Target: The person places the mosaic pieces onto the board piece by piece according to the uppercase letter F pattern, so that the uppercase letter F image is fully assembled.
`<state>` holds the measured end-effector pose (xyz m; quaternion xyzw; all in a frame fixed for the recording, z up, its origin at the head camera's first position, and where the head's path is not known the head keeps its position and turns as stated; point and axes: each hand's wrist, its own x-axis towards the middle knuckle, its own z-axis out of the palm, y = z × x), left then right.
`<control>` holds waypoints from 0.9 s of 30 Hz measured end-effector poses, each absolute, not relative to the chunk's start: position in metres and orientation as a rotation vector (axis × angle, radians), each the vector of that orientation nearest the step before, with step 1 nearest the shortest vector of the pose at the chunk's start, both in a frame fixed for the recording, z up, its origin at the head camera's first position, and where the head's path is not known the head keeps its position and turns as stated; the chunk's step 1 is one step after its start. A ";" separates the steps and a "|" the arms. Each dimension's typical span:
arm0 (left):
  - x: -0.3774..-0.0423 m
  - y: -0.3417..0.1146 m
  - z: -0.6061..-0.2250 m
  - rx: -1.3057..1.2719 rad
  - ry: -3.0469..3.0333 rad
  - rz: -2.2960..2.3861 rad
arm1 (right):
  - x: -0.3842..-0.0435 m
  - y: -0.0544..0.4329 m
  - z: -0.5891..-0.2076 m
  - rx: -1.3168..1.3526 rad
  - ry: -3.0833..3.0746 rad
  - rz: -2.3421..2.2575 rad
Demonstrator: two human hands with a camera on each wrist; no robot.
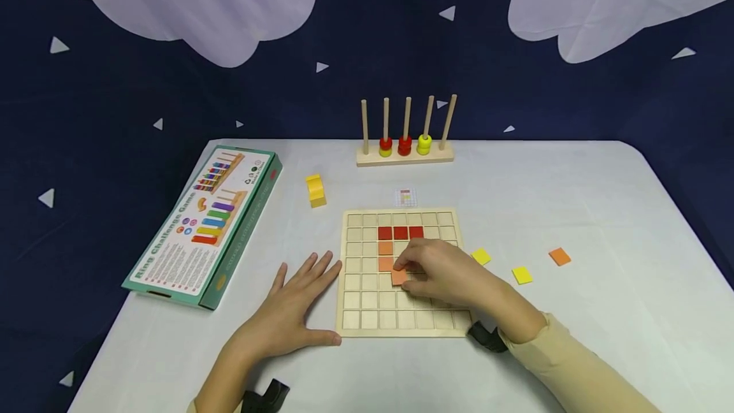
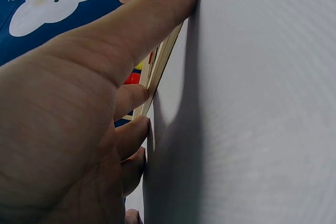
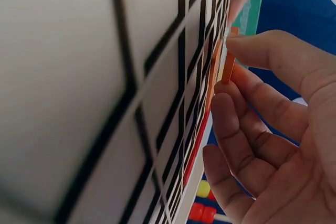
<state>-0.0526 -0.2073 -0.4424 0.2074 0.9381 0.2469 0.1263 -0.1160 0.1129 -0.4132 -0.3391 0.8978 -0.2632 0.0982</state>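
The wooden board [image 1: 369, 300] is pale cream, patterned with a grid of squares. Its row tiles [image 1: 400, 233] are deep red; the column tiles [image 1: 385, 248] beneath are orange. Loose tiles [image 1: 522, 275] are lemon yellow, with one orange. The block [image 1: 316, 195] is golden yellow. Pale wooden pegs [image 1: 408, 116] carry rings [image 1: 404, 145] in red and bright yellow. The box [image 1: 235, 295] has green sides and a white face printed in rainbow colours. White tablecloth [image 1: 619, 209]; beige sleeve [image 1: 579, 368]; navy backdrop [image 1: 378, 30] patterned with white triangles and pale, black-eyed clouds [image 1: 229, 24].
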 end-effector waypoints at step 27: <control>-0.053 -0.209 -0.443 0.622 2.737 0.700 | -0.112 0.088 -0.413 -1.046 2.654 -0.722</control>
